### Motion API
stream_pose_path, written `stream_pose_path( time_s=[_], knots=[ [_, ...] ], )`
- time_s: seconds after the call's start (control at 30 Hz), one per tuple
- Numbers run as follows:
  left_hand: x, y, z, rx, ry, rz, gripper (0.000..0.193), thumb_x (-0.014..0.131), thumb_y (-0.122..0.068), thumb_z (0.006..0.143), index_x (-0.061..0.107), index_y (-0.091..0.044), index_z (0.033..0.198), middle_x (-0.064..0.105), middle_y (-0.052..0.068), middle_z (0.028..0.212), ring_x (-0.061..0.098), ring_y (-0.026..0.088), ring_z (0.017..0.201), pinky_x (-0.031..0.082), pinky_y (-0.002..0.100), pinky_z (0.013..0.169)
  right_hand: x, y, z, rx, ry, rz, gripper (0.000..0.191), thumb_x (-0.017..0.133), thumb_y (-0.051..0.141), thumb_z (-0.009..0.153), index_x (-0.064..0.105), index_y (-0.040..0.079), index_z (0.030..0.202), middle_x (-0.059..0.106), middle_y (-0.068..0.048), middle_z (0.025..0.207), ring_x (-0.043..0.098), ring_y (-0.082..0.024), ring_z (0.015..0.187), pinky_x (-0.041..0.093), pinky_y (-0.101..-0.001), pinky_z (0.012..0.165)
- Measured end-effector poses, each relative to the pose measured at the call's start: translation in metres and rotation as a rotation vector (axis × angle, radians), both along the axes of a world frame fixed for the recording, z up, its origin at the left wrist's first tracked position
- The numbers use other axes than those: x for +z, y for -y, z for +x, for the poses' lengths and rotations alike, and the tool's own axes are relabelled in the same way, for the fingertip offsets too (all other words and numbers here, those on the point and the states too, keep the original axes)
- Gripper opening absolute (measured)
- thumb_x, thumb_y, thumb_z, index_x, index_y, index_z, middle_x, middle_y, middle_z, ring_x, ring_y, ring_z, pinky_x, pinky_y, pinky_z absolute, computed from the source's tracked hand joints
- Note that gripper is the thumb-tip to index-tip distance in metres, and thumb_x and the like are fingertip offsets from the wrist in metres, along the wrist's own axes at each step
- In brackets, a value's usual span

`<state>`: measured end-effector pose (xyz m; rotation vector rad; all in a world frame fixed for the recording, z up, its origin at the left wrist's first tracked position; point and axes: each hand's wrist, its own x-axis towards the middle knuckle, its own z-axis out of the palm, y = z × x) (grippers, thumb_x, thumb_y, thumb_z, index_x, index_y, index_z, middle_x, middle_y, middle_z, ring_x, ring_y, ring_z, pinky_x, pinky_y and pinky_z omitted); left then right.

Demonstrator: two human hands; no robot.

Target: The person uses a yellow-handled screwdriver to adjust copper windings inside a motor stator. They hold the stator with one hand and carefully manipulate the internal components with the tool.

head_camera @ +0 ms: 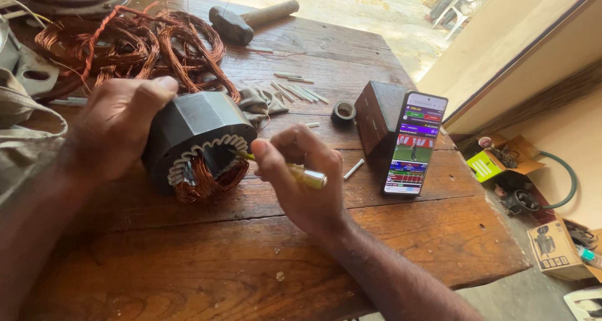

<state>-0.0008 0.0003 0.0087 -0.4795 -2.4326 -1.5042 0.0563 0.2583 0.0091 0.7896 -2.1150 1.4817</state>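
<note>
Stator on the worktop (pixel 251 246), held by both hands.
Left hand (pixel 116 129) clasps the stator (pixel 197 142); right hand (pixel 301 173) pinches a screwdriver (pixel 295 172) at its windings; bare wood toward the near edge.

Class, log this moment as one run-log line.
left hand: steadies motor stator | right hand: screwdriver tip at copper windings | wooden table

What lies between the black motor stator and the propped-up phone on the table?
The right hand with a yellow-handled screwdriver, plus a small white stick, in the head view.
</note>
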Motion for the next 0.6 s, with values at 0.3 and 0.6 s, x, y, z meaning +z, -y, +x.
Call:
stream_pose_path(
  time_s=[0.3,0.6],
  knots=[
    [0.007,-0.006,0.012,-0.098,-0.095,0.093,0.058,0.043,-0.050,0.101,0.070,-0.005,0.077,0.060,0.003,0.060,0.055,0.013,0.055,0.045,0.032,0.052,0.004,-0.004,0.000,-0.108,0.170,-0.147,0.027,0.066,0.020,0.102,0.064,0.003,0.081,0.066,-0.003,0.064,0.065,-0.007,0.055,0.051,-0.0214,0.050],
    [0.003,-0.006,0.009,-0.172,-0.114,0.160,0.059,0.045,-0.046,0.104,0.062,-0.004,0.067,0.055,0.002,0.061,0.050,0.011,0.054,0.043,0.031,0.051,0.001,0.000,0.000,-0.129,0.167,-0.071,0.026,0.066,0.020,0.101,0.064,0.004,0.081,0.068,-0.004,0.063,0.066,-0.007,0.056,0.051,-0.0209,0.049]
  ],
)
